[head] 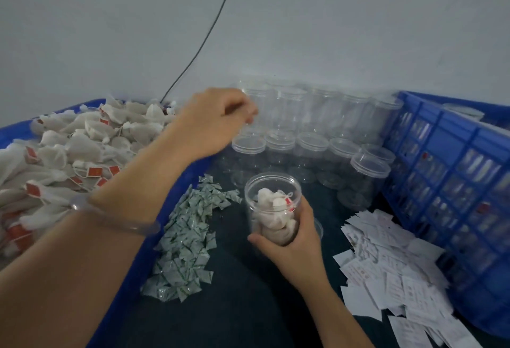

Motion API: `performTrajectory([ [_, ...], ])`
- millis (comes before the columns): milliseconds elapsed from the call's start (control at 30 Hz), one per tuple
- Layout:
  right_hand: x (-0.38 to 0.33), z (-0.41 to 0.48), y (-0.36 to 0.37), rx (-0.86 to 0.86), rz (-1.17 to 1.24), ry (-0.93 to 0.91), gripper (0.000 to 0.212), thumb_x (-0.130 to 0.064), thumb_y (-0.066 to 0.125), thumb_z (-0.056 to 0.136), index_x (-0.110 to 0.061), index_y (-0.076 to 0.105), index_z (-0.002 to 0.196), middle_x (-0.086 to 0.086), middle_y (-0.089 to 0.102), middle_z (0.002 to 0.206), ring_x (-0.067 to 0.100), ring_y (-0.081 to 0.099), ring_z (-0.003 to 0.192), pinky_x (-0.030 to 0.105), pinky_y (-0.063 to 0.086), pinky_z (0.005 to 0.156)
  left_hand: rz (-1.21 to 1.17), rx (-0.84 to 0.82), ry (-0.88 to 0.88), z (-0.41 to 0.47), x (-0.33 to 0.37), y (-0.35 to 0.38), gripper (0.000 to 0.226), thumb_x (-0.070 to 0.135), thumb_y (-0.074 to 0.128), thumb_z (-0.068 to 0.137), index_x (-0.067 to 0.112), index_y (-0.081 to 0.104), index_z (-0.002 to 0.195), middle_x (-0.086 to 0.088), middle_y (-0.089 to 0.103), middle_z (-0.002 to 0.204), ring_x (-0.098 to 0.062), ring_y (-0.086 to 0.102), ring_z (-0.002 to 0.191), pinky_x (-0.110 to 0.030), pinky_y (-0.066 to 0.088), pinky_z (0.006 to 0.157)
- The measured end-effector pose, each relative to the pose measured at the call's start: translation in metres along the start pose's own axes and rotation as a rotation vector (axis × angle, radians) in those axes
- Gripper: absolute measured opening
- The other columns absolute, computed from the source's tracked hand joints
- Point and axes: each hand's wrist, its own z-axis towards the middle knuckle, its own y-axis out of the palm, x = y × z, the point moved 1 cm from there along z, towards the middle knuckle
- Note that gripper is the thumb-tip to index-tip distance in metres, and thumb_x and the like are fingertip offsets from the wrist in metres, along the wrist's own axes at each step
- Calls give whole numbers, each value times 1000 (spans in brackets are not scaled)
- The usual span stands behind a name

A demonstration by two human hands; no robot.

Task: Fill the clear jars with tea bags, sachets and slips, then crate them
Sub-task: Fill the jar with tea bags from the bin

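A right hand (287, 234) grips an open clear jar (273, 198) part-filled with white bags, above a dark bench (248, 292). The left hand (215, 121), curled and blurred, hovers by rows of empty jars (317, 143). A blue tray (129, 287) heaped with tea bags (82, 140) sits left, sachets (187, 237) in the middle, and white slips (392, 265) right, beside a blue crate (455, 182).

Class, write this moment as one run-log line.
right hand: grips lidless clear plastic jar holding white tea bags | left hand: curled beside stacked empty clear jars, grasp unclear
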Motion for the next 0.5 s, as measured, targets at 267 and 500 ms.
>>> performTrajectory([
  [267, 19, -18, -23, -35, -81, -35, 89, -40, 88, 51, -75, 35, 114, -39, 54, 119, -14, 55, 110, 2, 44, 83, 324, -237, -303, -42, -62, 71, 24, 16, 50, 97, 15, 69, 113, -3, 67, 116, -22, 62, 104, -34, 48, 91],
  [500, 28, -14, -22, -122, -77, -21, 90, -38, 89, 52, -74, 38, 117, -38, 56, 123, -13, 56, 112, 0, 41, 85, 522, -403, -438, -67, -126, 124, 20, 9, 47, 96, 10, 64, 105, -8, 59, 114, -23, 58, 101, -39, 49, 90],
])
